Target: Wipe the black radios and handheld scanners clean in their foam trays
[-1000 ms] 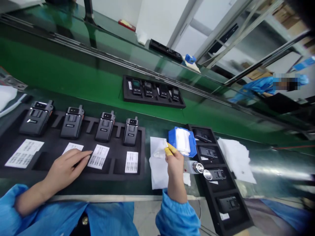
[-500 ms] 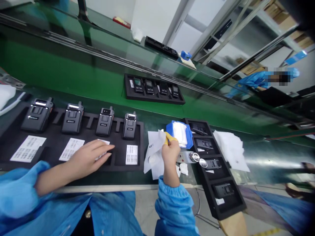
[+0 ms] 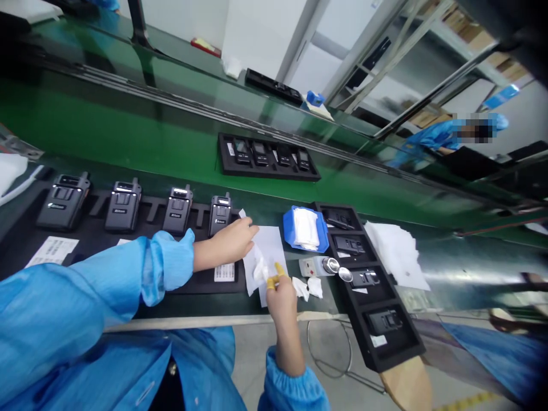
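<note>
The yellow-capped fingertips of the right hand are closed in a pinch on a small crumpled white wipe, held just over the near edge of a flat white paper sheet on the green bench. The fingers of the left hand are drawn together at the sheet's far left corner, where a bit of white paper pokes up behind the knuckles; whether they pinch the corner or only press on it I cannot tell. That is the change. Half a second ago the left hand lay over the white printed labels in the black foam tray of four black handheld radios, and it has since crossed to the right past the last radio, its blue sleeve now covering most of those labels. The right hand, which was up beside the blue plastic tray of white cloths, has drawn back toward the body, and the sheet, which stood partly lifted then, lies flatter now. So both hands now meet on the one sheet, and the radios go untouched. Just right of the right hand lie two crumpled white scraps and a small silver round-capped container, then a second black tray of radios.
</note>
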The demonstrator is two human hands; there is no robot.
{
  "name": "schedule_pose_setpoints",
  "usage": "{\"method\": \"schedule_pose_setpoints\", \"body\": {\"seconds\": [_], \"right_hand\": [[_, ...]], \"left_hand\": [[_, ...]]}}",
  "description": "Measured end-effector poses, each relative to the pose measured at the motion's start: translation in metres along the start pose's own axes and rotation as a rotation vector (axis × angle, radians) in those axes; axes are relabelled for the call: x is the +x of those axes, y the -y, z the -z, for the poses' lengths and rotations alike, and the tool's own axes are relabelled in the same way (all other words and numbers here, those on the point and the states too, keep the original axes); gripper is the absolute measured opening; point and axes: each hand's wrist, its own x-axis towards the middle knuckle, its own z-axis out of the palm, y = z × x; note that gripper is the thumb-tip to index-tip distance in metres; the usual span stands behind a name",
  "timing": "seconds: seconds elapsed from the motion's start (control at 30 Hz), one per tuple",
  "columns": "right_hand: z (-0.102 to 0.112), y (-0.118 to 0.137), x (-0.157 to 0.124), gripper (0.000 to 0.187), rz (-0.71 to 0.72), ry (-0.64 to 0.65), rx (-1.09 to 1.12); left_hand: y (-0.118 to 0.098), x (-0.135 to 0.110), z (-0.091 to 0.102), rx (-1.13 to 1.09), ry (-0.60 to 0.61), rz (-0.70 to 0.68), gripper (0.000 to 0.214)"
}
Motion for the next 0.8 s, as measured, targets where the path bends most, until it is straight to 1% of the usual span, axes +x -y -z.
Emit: {"method": "schedule_pose_setpoints", "body": {"seconds": [0.07, 0.13, 0.33, 0.4, 0.5, 0.6, 0.67, 0.8], "right_hand": [[-0.007, 0.002, -0.005, 0.035, -0.032, 0.024, -0.004], [-0.006, 0.004, -0.005, 0.035, -0.063, 0.031, 0.003], [0.019, -0.003, 0.003, 0.037, -0.119, -0.005, 0.014], [0.021, -0.004, 0.004, 0.036, -0.104, 0.014, 0.021], [0.012, 0.002, 0.005, 0.03, -0.064, 0.074, 0.027], [0.005, 0.009, 0.005, 0.032, -0.051, 0.1, 0.022], [0.008, 0.008, 0.005, 0.031, -0.057, 0.096, 0.02], [0.027, -0.009, 0.006, 0.029, -0.098, 0.046, 0.008]], "left_hand": [[0.006, 0.006, -0.006, -0.009, -0.01, -0.003, 0.023], [0.01, 0.008, -0.007, -0.024, -0.036, -0.008, 0.022], [0.013, 0.009, -0.001, -0.1, -0.166, -0.054, 0.031], [0.016, 0.011, -0.002, -0.117, -0.193, -0.061, 0.031], [0.023, 0.015, -0.006, -0.123, -0.206, -0.061, 0.031], [0.029, 0.017, -0.009, -0.116, -0.204, -0.06, 0.031], [0.031, 0.017, -0.009, -0.11, -0.203, -0.05, 0.031], [0.026, 0.021, -0.012, -0.099, -0.179, -0.035, 0.031]]}}
